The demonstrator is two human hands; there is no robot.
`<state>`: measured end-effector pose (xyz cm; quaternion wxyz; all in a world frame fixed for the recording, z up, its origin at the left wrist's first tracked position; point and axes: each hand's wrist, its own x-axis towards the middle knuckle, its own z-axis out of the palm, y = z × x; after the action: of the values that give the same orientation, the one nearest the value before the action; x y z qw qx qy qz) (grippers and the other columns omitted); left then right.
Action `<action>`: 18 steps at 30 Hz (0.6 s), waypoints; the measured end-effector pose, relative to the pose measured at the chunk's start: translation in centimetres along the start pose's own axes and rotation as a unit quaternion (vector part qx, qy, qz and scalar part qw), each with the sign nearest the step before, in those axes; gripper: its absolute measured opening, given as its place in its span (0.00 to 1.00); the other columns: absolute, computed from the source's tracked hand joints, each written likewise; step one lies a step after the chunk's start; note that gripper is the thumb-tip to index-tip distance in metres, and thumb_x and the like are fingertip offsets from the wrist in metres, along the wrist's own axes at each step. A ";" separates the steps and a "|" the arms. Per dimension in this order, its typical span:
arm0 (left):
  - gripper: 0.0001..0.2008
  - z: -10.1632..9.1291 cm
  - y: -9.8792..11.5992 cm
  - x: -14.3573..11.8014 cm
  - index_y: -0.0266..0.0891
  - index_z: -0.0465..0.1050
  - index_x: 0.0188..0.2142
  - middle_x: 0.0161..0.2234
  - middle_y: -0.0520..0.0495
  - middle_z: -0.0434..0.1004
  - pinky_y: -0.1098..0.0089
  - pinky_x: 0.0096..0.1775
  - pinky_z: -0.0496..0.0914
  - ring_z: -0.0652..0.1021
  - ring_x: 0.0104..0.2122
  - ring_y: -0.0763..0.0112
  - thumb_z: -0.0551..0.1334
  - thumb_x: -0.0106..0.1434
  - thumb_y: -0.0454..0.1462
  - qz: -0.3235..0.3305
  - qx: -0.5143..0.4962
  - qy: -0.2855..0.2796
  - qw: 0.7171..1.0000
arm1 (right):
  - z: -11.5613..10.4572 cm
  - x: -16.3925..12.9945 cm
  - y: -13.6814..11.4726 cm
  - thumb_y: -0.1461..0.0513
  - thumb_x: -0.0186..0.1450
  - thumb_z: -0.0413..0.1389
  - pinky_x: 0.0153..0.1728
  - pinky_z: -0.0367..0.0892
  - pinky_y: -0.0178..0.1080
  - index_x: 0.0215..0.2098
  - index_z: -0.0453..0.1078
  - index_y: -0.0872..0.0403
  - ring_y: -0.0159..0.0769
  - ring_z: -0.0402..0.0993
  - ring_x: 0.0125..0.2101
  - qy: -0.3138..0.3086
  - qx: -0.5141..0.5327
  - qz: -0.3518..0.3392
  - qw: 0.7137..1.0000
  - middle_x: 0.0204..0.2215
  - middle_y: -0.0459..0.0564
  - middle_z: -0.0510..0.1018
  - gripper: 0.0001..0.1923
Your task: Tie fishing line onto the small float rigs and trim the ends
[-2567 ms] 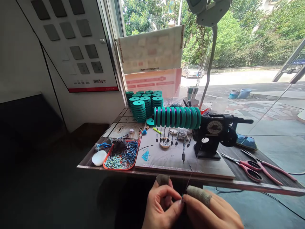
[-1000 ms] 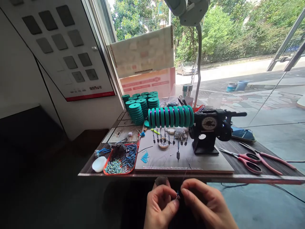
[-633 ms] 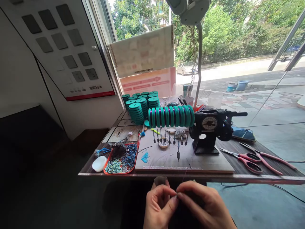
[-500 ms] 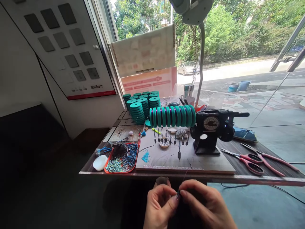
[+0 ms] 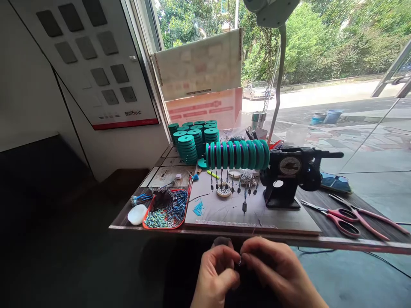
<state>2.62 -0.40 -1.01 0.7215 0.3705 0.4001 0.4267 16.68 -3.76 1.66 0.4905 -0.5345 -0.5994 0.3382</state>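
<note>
Dark wood table at 6 o'clock; big window at 1 o'clock, daylight, trees, street; white wall with grey sample board at 10 o'clock.

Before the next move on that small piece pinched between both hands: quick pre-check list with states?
1. Left hand fingertips on the small piece: ok, pinched.
2. Right hand fingertips meeting it: ok.
3. Thin line from the piece up toward the table: cannot tell, too faint.
4. Spools seated in a row on the black winder: ok.
5. Scissors within reach, lying right of the winder: ok.
6. Red tray of small parts sitting fully on the table: ok.
</note>
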 end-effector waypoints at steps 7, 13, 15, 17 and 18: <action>0.12 -0.3 0.3 0.1 0.36 0.74 0.21 0.17 0.56 0.63 0.78 0.22 0.53 0.61 0.21 0.79 0.57 0.36 0.25 -0.009 0.008 -0.020 1.000 | -0.1 0.1 0.2 0.60 0.64 0.52 0.24 0.62 0.27 0.26 0.70 0.54 0.28 0.70 0.21 -0.042 -0.059 -0.063 0.995 0.21 0.44 0.76 0.10; 0.09 -0.3 -0.1 0.3 0.36 0.75 0.24 0.16 0.56 0.65 0.77 0.20 0.53 0.61 0.15 0.82 0.71 0.43 0.36 -0.003 -0.021 -0.076 0.997 | -0.1 0.4 0.4 0.59 0.65 0.51 0.23 0.62 0.27 0.25 0.69 0.54 0.28 0.69 0.20 -0.061 -0.085 -0.077 0.991 0.19 0.44 0.75 0.12; 0.13 -0.2 -0.2 0.5 0.35 0.75 0.22 0.17 0.56 0.66 0.78 0.19 0.53 0.62 0.15 0.83 0.73 0.41 0.40 -0.013 -0.031 -0.061 0.998 | -0.1 0.4 0.3 0.60 0.64 0.52 0.23 0.63 0.26 0.26 0.69 0.53 0.28 0.70 0.20 -0.054 -0.076 -0.084 0.992 0.20 0.44 0.75 0.11; 0.15 0.0 -0.3 0.6 0.35 0.74 0.20 0.19 0.55 0.68 0.79 0.18 0.53 0.64 0.17 0.83 0.75 0.37 0.41 -0.041 -0.067 -0.046 0.996 | -0.2 0.0 0.4 0.60 0.63 0.53 0.25 0.64 0.26 0.30 0.70 0.53 0.29 0.72 0.22 -0.023 -0.064 -0.087 0.994 0.23 0.44 0.77 0.07; 0.15 0.0 -0.3 0.6 0.35 0.73 0.20 0.20 0.54 0.69 0.79 0.18 0.53 0.65 0.17 0.83 0.76 0.36 0.40 -0.061 -0.088 -0.043 0.993 | -0.3 -0.2 0.5 0.60 0.63 0.53 0.26 0.65 0.26 0.32 0.70 0.52 0.29 0.74 0.24 0.000 -0.060 -0.088 0.994 0.24 0.44 0.78 0.05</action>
<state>2.96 0.05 -1.47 0.7924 0.2985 0.3513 0.3994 17.11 -3.91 1.17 0.4852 -0.5085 -0.6633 0.2568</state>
